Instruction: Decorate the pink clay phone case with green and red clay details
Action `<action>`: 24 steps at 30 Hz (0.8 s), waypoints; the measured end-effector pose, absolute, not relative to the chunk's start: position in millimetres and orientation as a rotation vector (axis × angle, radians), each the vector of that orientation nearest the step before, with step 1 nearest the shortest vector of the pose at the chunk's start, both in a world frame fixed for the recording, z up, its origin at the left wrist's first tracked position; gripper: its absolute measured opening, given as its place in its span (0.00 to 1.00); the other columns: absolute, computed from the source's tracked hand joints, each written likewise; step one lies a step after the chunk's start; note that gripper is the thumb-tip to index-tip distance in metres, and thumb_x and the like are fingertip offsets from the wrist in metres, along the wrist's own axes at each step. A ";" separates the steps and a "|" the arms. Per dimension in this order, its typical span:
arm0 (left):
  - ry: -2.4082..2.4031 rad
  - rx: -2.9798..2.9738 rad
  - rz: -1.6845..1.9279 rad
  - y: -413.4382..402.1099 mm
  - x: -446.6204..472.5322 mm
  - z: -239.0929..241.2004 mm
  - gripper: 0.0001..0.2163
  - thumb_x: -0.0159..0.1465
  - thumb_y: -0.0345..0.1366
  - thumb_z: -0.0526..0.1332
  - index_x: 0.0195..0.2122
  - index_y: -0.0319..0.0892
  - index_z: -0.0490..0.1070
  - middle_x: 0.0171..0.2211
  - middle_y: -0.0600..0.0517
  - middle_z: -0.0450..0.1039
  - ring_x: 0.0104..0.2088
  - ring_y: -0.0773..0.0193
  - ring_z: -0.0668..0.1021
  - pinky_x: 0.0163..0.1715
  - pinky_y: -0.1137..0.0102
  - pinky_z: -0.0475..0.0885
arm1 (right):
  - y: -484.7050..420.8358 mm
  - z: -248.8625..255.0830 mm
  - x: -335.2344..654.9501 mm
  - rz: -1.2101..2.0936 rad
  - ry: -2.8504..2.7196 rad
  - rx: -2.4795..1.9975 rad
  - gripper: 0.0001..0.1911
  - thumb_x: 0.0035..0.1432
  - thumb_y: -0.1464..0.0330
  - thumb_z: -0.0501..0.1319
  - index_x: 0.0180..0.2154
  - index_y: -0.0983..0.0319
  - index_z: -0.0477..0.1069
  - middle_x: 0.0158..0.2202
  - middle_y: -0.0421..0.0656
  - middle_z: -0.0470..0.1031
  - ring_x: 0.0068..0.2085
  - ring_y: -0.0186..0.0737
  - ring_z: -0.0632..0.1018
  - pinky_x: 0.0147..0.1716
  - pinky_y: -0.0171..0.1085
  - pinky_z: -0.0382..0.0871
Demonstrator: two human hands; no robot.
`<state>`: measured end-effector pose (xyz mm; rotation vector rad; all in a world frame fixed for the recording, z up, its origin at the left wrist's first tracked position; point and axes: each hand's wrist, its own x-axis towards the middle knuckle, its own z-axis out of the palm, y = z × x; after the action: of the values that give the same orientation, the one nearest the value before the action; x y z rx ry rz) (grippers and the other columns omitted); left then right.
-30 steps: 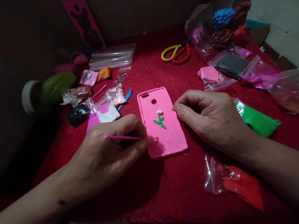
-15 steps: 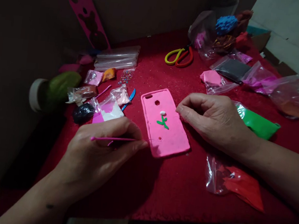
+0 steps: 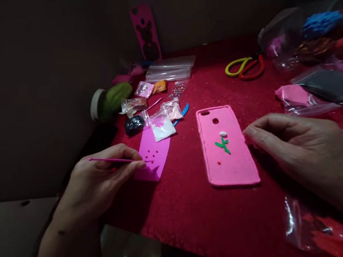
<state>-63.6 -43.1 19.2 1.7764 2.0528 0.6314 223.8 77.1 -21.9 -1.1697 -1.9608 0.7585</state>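
My left hand [image 3: 108, 171] pinches a thin pink modelling tool [image 3: 107, 159]. The tool's tip is over a bright pink sheet [image 3: 157, 172], among several small orange-red dots [image 3: 153, 155]. To the right lies a pink phone case [image 3: 234, 168] bearing a green stem [image 3: 223, 145], a white bud [image 3: 223, 134] and one orange-red dot [image 3: 219, 163]. My right hand [image 3: 300, 150] has thumb and forefinger closed at the case's right edge; whether they touch it or hold something small, I cannot tell.
Small clay packets [image 3: 163, 128] and a blue tool [image 3: 182, 114] lie beyond the sheet, a green jar [image 3: 116, 96] left of them. Yellow-and-red-handled scissors [image 3: 251, 67] lie behind the case. A bag of red clay [image 3: 322, 234] sits at front right. Another pink case [image 3: 146, 32] leans at the back.
My left hand has moved the tool left, away from the phone case to the dotted pink sheet. The view has turned left. My right hand stays by the case's edge.
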 end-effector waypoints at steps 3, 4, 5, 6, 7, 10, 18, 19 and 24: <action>2.048 1.666 0.627 -44.4 -68.8 15.2 0.06 0.63 0.38 0.63 0.32 0.42 0.73 0.25 0.55 0.73 0.24 0.66 0.73 0.18 0.77 0.65 | 76.6 -20.9 224.3 0.769 -1.950 -1.206 0.09 0.53 0.73 0.62 0.22 0.59 0.75 0.20 0.39 0.75 0.20 0.34 0.71 0.21 0.37 0.61; 2.037 1.664 0.624 -44.8 -70.1 14.8 0.06 0.63 0.38 0.62 0.33 0.42 0.73 0.25 0.55 0.73 0.24 0.67 0.72 0.17 0.77 0.65 | 76.4 -20.8 224.6 0.776 -1.942 -1.217 0.09 0.53 0.72 0.62 0.23 0.59 0.75 0.20 0.39 0.76 0.21 0.35 0.71 0.21 0.38 0.61; 2.032 1.674 0.620 -45.0 -71.2 14.6 0.05 0.64 0.38 0.62 0.33 0.43 0.73 0.25 0.55 0.73 0.23 0.67 0.72 0.17 0.78 0.64 | 76.3 -20.7 224.8 0.783 -1.935 -1.223 0.08 0.53 0.71 0.62 0.23 0.59 0.75 0.20 0.40 0.76 0.21 0.35 0.72 0.22 0.38 0.61; 2.033 1.690 0.610 -45.2 -71.9 14.5 0.05 0.64 0.38 0.62 0.33 0.43 0.72 0.25 0.55 0.72 0.23 0.68 0.71 0.16 0.78 0.63 | 76.1 -20.6 225.0 0.789 -1.929 -1.228 0.08 0.53 0.71 0.62 0.23 0.59 0.75 0.20 0.40 0.76 0.21 0.35 0.72 0.22 0.39 0.62; 2.042 1.706 0.598 -45.1 -72.2 14.4 0.05 0.64 0.37 0.62 0.32 0.43 0.72 0.24 0.55 0.72 0.22 0.68 0.71 0.16 0.78 0.63 | 76.1 -20.5 224.9 0.796 -1.922 -1.230 0.08 0.53 0.70 0.62 0.23 0.59 0.75 0.20 0.40 0.76 0.21 0.36 0.72 0.23 0.39 0.62; 2.071 1.736 0.557 -43.9 -71.0 14.3 0.05 0.63 0.38 0.62 0.32 0.43 0.72 0.22 0.56 0.71 0.21 0.67 0.71 0.15 0.77 0.63 | 76.3 -19.8 223.9 0.799 -1.909 -1.234 0.08 0.52 0.69 0.63 0.22 0.59 0.74 0.21 0.41 0.76 0.21 0.36 0.71 0.23 0.40 0.62; 2.083 1.724 0.561 -42.3 -62.0 17.9 0.05 0.63 0.37 0.61 0.31 0.42 0.72 0.20 0.57 0.69 0.19 0.69 0.70 0.15 0.78 0.62 | 77.9 -19.6 222.2 0.778 -1.931 -1.236 0.08 0.53 0.73 0.62 0.23 0.59 0.75 0.20 0.39 0.76 0.20 0.33 0.69 0.22 0.38 0.61; 2.084 1.709 0.553 -42.4 -61.6 17.5 0.06 0.63 0.37 0.61 0.32 0.42 0.72 0.20 0.57 0.69 0.20 0.69 0.70 0.16 0.78 0.62 | 77.9 -20.0 222.2 0.775 -1.940 -1.240 0.08 0.53 0.73 0.62 0.23 0.59 0.76 0.21 0.39 0.76 0.20 0.34 0.70 0.21 0.37 0.60; 2.139 1.721 0.589 -42.8 -65.0 10.0 0.09 0.63 0.41 0.61 0.31 0.42 0.73 0.19 0.57 0.69 0.18 0.69 0.69 0.14 0.78 0.60 | 76.8 -21.7 222.1 0.740 -1.960 -1.206 0.09 0.55 0.69 0.60 0.24 0.58 0.75 0.22 0.40 0.77 0.22 0.37 0.72 0.21 0.38 0.60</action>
<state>-65.0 -42.8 10.0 1.7214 2.1385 0.5893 222.1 76.8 -21.7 -1.2063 -1.9597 0.7402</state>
